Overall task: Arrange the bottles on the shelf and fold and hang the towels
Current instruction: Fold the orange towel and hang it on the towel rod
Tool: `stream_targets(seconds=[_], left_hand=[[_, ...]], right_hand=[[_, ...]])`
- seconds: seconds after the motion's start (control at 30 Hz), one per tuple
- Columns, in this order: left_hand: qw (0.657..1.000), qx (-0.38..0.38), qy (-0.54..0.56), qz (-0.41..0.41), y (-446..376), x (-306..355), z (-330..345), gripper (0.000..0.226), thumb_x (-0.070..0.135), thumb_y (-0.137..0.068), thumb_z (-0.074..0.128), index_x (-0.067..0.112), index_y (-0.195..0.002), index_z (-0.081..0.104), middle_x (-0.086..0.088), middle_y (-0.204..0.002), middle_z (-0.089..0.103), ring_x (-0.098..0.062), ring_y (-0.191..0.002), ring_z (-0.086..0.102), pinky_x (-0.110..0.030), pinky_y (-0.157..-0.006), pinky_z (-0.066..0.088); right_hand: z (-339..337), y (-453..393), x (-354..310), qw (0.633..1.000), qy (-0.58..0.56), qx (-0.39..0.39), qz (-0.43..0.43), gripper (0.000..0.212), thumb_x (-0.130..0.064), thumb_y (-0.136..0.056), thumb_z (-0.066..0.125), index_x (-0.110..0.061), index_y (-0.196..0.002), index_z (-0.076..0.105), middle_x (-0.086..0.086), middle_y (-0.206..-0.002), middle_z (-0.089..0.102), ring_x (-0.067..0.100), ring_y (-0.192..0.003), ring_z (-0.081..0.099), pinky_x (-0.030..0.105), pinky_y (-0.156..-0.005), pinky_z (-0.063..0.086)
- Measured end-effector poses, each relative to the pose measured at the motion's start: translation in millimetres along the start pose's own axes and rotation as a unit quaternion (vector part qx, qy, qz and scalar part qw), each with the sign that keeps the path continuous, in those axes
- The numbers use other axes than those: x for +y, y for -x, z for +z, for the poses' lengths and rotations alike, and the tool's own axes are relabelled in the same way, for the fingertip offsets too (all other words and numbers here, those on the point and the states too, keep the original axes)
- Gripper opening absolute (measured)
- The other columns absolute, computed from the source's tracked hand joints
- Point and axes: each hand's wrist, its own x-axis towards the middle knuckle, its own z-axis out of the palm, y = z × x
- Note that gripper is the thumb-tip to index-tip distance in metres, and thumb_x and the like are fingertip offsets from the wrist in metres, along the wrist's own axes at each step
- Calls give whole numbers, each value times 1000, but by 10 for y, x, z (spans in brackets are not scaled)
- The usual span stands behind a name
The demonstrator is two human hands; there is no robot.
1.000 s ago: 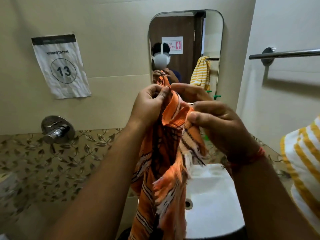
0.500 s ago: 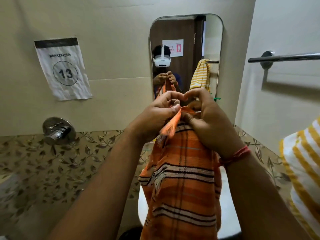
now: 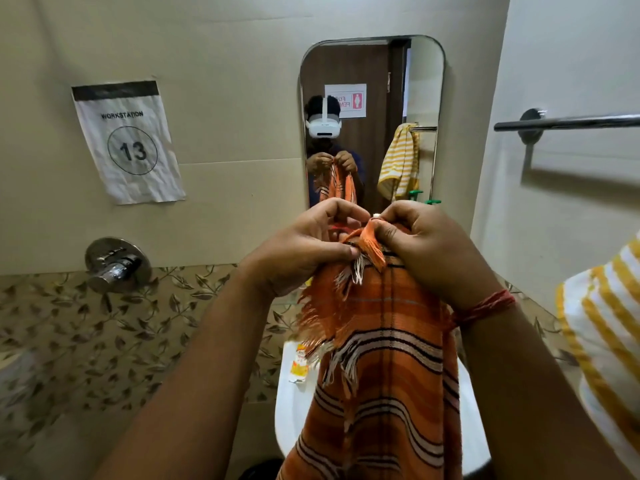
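Both hands work just below the mirror [image 3: 372, 109]. The left hand [image 3: 304, 251] has its fingers curled in, thumb pinching the fringed top edge of the orange striped towel [image 3: 384, 375]; the right hand [image 3: 426, 251] pinches the neighbouring corner, a tuft of fringe poking up between its fingers. From there the towel hangs down in front of the white basin [image 3: 287, 410], which sits under the mirror. I'd say the step is matching corners for a fold, so it pays to line the two fringed edges up evenly and let the cloth hang straight before doubling it. To the mirror's right, the towel rail [image 3: 568, 121] is bare where it shows; a yellow striped towel [image 3: 602, 334] shows further right. No bottles are visible.
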Motion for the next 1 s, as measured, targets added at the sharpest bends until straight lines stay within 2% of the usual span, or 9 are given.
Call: stream_targets(seconds=[0.07,0.17,0.27,0.33,0.43,0.57,0.7,0.83,1.0], left_hand=[[996,47,-68,-26,28,0,-42,36,4,-91,66,5,-125,55,-17,-117,63,-26,-100,69,-39,-86,59],[986,107,-118,-51,93,6,-87,18,15,-96,61,8,-113,63,-9,-100,71,-19,-88,72,-30,-77,60],[977,162,-138,-32,90,-25,-49,14,22,-100,57,13,-106,66,-4,-94,73,-15,-86,73,-29,-77,59],[976,197,-89,-16,66,-30,9,15,24,-102,53,15,-104,66,-3,-91,74,-16,-82,73,-29,-73,59],[973,228,33,5,36,-18,72,18,22,-104,49,15,-100,65,-6,-86,73,-22,-78,72,-37,-72,59],[961,257,102,15,-12,4,157,18,22,-105,49,15,-106,66,-12,-94,74,-28,-86,72,-41,-77,61],[957,273,97,12,-81,33,249,21,25,-105,49,13,-112,65,-18,-106,74,-34,-95,73,-46,-84,61],[963,258,70,5,-105,34,292,21,26,-105,48,15,-109,66,-22,-109,71,-34,-92,71,-48,-83,61],[969,223,104,6,-89,-43,337,23,18,-103,50,21,-108,72,-18,-112,71,-35,-104,70,-48,-92,57]], right_hand=[[-30,1,29,1000,8,30,4,15,-31,-97,60,-19,-89,65,-7,-82,64,3,-72,59,6,-54,41],[-86,9,51,999,19,50,12,18,-34,-97,59,-19,-92,66,-8,-83,65,2,-74,59,8,-54,38],[-93,-5,39,998,15,55,7,19,-34,-97,59,-17,-92,66,-9,-82,65,2,-73,58,6,-52,37],[-78,-18,29,998,19,52,7,20,-35,-97,59,-18,-92,65,-8,-82,65,4,-73,59,8,-52,37],[-50,-29,29,999,24,44,5,18,-35,-97,59,-20,-90,64,-6,-82,66,6,-72,60,9,-50,38],[-4,-34,39,998,24,56,-9,19,-34,-97,60,-17,-89,64,-5,-80,64,7,-70,59,9,-52,39],[63,-14,17,993,-37,96,-51,16,-30,-97,62,-16,-92,67,-7,-82,66,8,-76,63,18,-62,51],[101,8,-57,990,-62,84,-99,8,-28,-92,68,-20,-94,70,-15,-84,67,-1,-83,65,9,-69,51],[193,-40,-67,984,-72,153,-52,15,-33,-89,72,-18,-90,71,-9,-81,69,2,-75,66,13,-65,53]])
